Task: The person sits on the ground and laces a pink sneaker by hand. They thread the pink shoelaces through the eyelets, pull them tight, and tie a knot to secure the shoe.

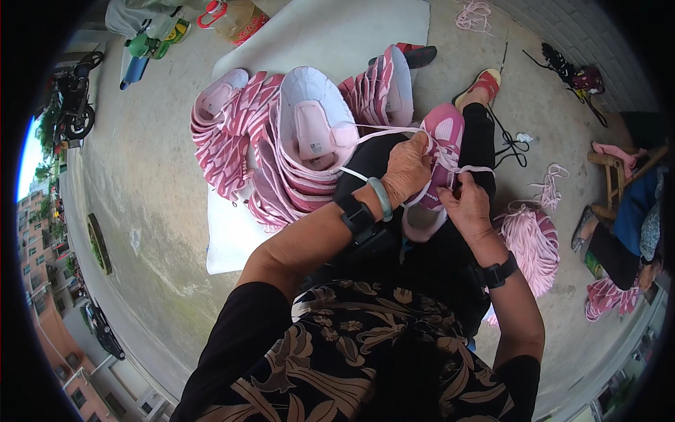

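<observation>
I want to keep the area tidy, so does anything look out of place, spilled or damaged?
I see no spill or damage. A pink lace tangle near the wall lies apart from the large lace bundle, so it looks stray. A small crumpled white scrap right of the black trouser leg looks like litter.

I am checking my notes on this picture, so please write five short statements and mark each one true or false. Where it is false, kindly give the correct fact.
1. The left hand has a bangle at its wrist. True.
2. The shoe near the right hand is blue. False: the shoe is pink.
3. A black band is worn on each arm. True.
4. The lace bundle lies to the left of both hands. False: it lies to their right.
5. The motorbike is in the background at far left. True.
</observation>
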The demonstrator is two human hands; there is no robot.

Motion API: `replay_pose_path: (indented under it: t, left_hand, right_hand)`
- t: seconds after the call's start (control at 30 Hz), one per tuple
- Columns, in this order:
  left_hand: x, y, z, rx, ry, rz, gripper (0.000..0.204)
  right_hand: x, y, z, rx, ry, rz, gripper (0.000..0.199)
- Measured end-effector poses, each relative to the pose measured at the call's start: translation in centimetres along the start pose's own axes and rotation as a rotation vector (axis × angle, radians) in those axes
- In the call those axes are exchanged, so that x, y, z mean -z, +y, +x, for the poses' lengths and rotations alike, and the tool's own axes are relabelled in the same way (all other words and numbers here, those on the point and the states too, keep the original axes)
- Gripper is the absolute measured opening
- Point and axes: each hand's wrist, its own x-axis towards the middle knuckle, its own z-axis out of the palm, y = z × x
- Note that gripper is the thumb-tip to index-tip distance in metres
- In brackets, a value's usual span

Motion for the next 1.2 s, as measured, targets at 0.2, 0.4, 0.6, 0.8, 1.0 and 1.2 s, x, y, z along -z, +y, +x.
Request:
replay_pose_path:
  t: [0.2, 0.4, 0.6, 0.8, 1.0, 1.2]
  left_hand:
    - [-0.5, 0.1, 0.4, 0.051, 0.076, 0.060, 0.027]
    - [0.0, -1.0, 0.1, 0.059, 0.128, 0.104, 0.030]
    - [1.2, -0.3, -2.1, 0.169, 0.091, -0.109, 0.044]
    - [1.8, 0.6, -3.2, -0.222, -0.096, 0.193, 0.059]
    - [1.3, -0.2, -2.1, -0.148, -0.122, 0.276, 0.034]
    - [1.3, -0.5, -0.5, -0.225, -0.100, 0.254, 0.021]
  right_hand:
    - [-0.5, 1.7, 1.0, 0.183, 0.064, -0.098, 0.020]
    - [-0.6, 2.2, 2.5, 0.331, 0.000, -0.165, 0.015]
    - [0.2, 0.6, 1.4, 0.204, -0.007, -0.200, 0.017]
    - [0.9, -0.9, 0.7, 0.238, 0.193, 0.034, 0.019]
    - [-1.1, -1.7, 2.0, 0.397, 0.218, -0.129, 0.021]
    - [-2.7, -1.4, 3.8, 0.420, 0.342, -0.110, 0.015]
